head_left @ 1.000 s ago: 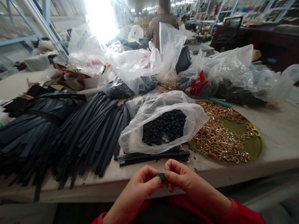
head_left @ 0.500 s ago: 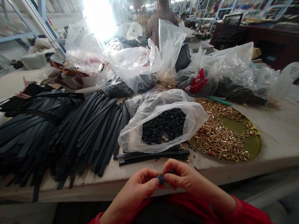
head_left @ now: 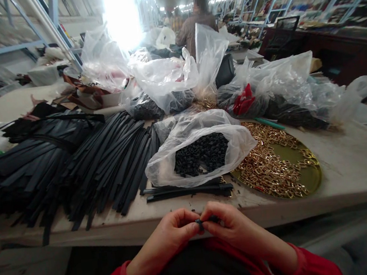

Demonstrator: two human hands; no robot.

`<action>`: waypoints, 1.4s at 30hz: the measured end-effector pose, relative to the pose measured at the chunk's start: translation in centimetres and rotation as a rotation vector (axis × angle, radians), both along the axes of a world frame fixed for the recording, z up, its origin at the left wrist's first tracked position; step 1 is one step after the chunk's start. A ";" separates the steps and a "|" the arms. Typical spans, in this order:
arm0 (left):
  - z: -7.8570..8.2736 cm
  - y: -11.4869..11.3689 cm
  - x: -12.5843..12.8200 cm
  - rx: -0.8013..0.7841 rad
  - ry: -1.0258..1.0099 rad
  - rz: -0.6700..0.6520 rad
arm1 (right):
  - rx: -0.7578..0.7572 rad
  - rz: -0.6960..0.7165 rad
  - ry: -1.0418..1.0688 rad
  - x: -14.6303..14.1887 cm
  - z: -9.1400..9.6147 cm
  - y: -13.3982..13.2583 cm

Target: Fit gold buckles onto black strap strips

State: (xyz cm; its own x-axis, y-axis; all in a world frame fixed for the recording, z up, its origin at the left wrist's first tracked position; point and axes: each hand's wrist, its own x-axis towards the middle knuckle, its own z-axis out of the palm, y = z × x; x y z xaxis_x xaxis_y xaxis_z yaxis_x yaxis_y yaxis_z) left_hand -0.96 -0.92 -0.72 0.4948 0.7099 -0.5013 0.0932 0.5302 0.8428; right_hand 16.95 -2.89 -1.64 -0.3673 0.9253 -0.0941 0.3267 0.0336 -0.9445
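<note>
Close to the table's front edge, my left hand (head_left: 177,228) pinches a small dark piece (head_left: 199,224) between thumb and fingertips. It resembles the small black loops in the bag, though fingers cover most of it. My right hand (head_left: 223,220) is closed right beside it, its fingertips meeting the same piece. Something dark (head_left: 214,218) also shows between the right fingers, too hidden to make out. Just beyond my hands lie a few black straps (head_left: 187,193) with gold-coloured metal at their right ends. Behind them, an open clear plastic bag (head_left: 160,170) holds many small black loops (head_left: 202,153).
A round gold-coloured tray (head_left: 312,179) of gold metal buckles (head_left: 268,167) stands at the right. Bundles of black strips (head_left: 106,165) spread over the left of the table (head_left: 349,165). Filled plastic bags (head_left: 168,76) line the back. A person (head_left: 196,27) stands beyond.
Both hands have shifted slightly down and turned the small piece, which now shows less between the fingertips. More of the dark thing shows in my right hand. The table's contents stay put.
</note>
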 end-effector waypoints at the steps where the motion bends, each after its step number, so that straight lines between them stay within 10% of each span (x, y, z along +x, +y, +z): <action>1: 0.1 0.0 0.0 -0.016 -0.005 -0.009 | -0.066 0.020 0.049 0.2 0.0 -0.1; 6: 0.8 0.0 -0.1 -0.008 0.058 -0.061 | -0.319 0.021 0.277 0.8 -0.7 -0.6; 13: 0.2 -0.2 0.4 0.184 0.171 -0.152 | 0.041 0.006 -0.009 0.2 -1.0 -1.2; 27: -1.0 1.6 2.0 0.943 0.816 -0.442 | 0.191 -0.170 -0.271 1.6 -3.8 -0.3; 34: -3.8 4.5 2.0 1.277 0.992 -0.411 | 0.765 -0.430 -0.748 5.2 -8.5 3.6; 42: -3.9 5.9 2.2 1.292 1.028 -0.356 | 0.700 -0.422 -0.774 4.1 -8.7 4.5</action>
